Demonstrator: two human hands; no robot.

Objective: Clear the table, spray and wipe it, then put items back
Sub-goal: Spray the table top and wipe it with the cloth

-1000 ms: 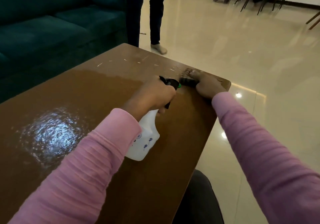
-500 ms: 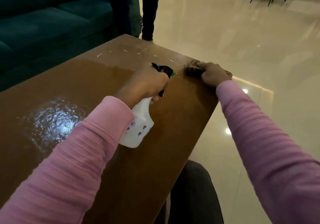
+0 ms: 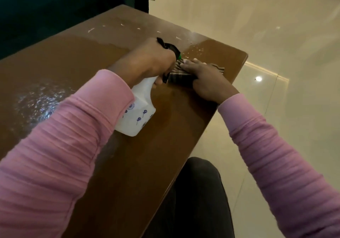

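A white spray bottle [image 3: 137,112] is gripped at its neck by the left hand [image 3: 152,59], fingers wrapped shut near the trigger; a soft striped cloth [image 3: 181,76] is pressed flat on the wet counter [image 3: 73,57] by the right hand [image 3: 207,79]; the bottle seems light and rigid, the cloth limp.

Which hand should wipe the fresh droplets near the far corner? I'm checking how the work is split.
The right hand: it already presses the striped cloth flat on the table, beside the droplets. The left hand is occupied gripping the spray bottle.
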